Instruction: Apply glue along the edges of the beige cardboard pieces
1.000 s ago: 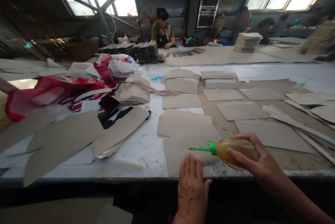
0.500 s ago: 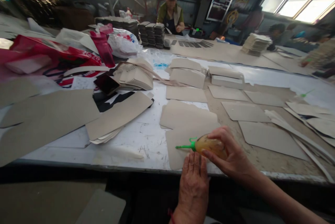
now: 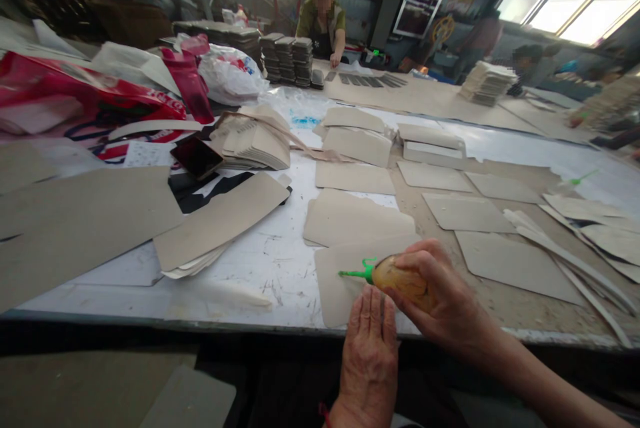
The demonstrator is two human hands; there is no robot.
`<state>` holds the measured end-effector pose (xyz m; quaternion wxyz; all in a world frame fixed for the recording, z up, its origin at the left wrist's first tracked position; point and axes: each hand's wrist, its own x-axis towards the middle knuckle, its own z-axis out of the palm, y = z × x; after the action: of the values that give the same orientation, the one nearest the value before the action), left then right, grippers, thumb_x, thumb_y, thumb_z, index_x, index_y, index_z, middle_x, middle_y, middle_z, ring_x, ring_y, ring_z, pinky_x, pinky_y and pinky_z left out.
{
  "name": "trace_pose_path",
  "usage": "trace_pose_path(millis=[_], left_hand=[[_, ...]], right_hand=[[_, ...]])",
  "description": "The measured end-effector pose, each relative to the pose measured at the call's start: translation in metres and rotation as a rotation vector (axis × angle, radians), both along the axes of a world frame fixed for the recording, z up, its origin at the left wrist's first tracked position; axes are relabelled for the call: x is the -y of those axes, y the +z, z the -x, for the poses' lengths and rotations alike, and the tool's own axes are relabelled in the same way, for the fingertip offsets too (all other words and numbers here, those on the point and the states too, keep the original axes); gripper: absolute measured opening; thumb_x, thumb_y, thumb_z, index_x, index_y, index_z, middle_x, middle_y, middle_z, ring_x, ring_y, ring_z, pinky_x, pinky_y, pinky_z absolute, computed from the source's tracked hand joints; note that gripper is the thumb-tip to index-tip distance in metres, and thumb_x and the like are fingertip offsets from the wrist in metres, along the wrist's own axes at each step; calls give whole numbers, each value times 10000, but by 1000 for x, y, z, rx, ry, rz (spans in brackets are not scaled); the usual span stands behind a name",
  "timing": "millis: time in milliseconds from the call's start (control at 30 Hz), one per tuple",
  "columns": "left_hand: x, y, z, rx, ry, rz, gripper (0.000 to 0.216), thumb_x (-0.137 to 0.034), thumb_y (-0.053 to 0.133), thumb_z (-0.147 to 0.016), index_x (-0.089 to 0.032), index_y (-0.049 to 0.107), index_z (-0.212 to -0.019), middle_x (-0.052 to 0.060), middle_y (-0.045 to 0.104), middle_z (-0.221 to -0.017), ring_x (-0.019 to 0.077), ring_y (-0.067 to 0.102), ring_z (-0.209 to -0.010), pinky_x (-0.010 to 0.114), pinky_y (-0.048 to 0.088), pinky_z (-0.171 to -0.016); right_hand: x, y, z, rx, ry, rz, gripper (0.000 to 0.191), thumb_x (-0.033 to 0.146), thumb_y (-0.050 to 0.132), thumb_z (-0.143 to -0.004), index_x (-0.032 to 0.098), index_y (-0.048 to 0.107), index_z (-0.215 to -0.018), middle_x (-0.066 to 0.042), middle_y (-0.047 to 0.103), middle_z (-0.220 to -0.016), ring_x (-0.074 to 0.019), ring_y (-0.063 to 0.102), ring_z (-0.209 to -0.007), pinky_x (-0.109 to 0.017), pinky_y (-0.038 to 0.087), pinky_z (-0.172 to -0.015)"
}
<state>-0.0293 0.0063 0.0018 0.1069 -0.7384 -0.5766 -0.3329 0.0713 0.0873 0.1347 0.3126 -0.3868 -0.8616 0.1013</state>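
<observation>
- my right hand [image 3: 440, 301] is wrapped around a squeeze bottle [image 3: 397, 279] of amber glue, fingers closed over its body, held on its side above the near edge of the table [image 3: 280, 261].
- the bottle's green nozzle [image 3: 356, 273] points left and sits over the nearest card sheet [image 3: 345, 281]; i cannot tell whether the tip touches the card.
- my left hand [image 3: 370, 348] lies flat, palm down, fingers together and stretched forward, gripping nothing. its fingertips rest on the near end of that same sheet, just below the bottle.
- the sheet is a grey-beige piece with rounded corners, lying at the table's front edge; a second like piece [image 3: 357, 218] lies just beyond it, partly overlapping.
- more cut card pieces [image 3: 515, 261] are spread flat to the right, with narrow strips [image 3: 565, 248] lying across them.
- to the left lie large card panels [image 3: 220, 218], a fanned stack of folded pieces [image 3: 255, 145] and a red and white plastic bag [image 3: 90, 105].
- across the table a person in a dark apron [image 3: 323, 25] stands beside stacks of dark trays [image 3: 290, 58]; their hand is down on the far surface.
- a pale stack of sheets [image 3: 487, 81] sits farther right.
</observation>
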Motion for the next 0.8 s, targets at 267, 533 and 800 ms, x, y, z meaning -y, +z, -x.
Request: trace_pose_path(millis=[267,533,800], left_hand=[[-1,1,0,42,19,-44,353,-96,410,-902,-72,600,-1199,126,694,-1150,277,639,-1127,386,594,-901],[-1,2,6,-13,-12,-47,389,-77,409,-900,-70,571,-1254,145,639,-1268,267,577,-1222,382,550,-970],[21,-10,41,5,-109,-70,464,2,388,-874,-109,565,-1289,136,576,-1364,248,426,-1368,368,375,-1135]], right_hand=[[5,7,-6,47,51,91,244,138,614,-837,253,502,-1020,-55,534,-952,-197,572,-869,-315,522,-744],[6,9,-15,60,-4,55,229,182,634,-849,265,518,-1029,-52,530,-957,-211,568,-891,-344,521,-766],[30,11,-84,-138,-495,156,332,505,669,-806,293,530,-1020,-33,547,-961,-199,582,-737,-311,525,-586]])
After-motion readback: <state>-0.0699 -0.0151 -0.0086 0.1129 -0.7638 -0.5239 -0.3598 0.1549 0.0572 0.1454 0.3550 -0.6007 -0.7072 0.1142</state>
